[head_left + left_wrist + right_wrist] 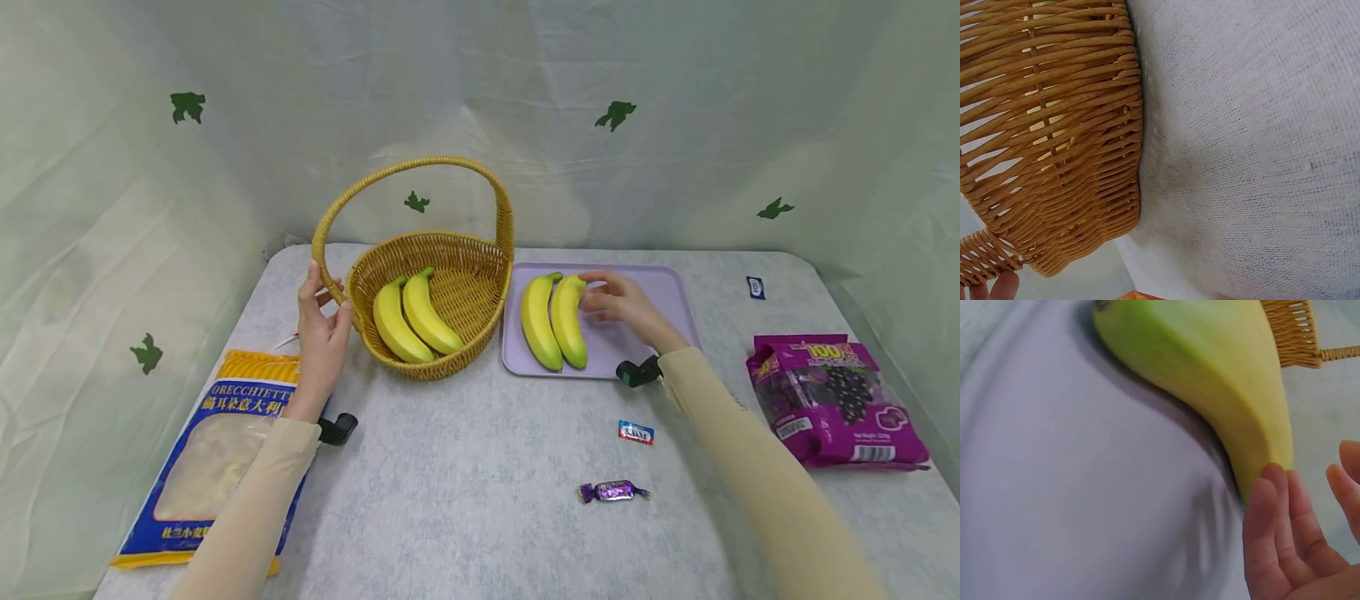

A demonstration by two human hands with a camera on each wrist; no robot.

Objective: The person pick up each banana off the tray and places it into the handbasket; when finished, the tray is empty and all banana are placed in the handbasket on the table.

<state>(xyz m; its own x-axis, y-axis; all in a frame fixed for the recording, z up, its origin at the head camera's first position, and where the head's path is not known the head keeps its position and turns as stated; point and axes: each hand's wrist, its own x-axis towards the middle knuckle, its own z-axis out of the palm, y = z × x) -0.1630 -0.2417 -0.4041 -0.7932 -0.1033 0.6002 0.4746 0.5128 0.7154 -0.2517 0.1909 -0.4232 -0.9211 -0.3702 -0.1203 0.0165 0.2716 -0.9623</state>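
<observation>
A wicker basket (480,333) with a tall arched handle (412,164) holds two bananas (420,321) lying side by side. My left hand (322,350) grips the handle near its left base; its fingertips (1005,286) show at the handle in the left wrist view. Two more bananas (568,321) lie on a lilac tray (660,300) to the basket's right. At the stem end of the right-hand banana (1254,406) is my right hand (622,308), its fingers fairly straight and its fingertips at the peel, not wrapped around it.
An orecchiette pasta bag (217,458) lies under the left forearm. A purple grape candy bag (840,400) is at the right. Small wrapped candies lie in front: a blue-red one (636,432) and a purple one (613,492). A dark packet (755,287) sits back right.
</observation>
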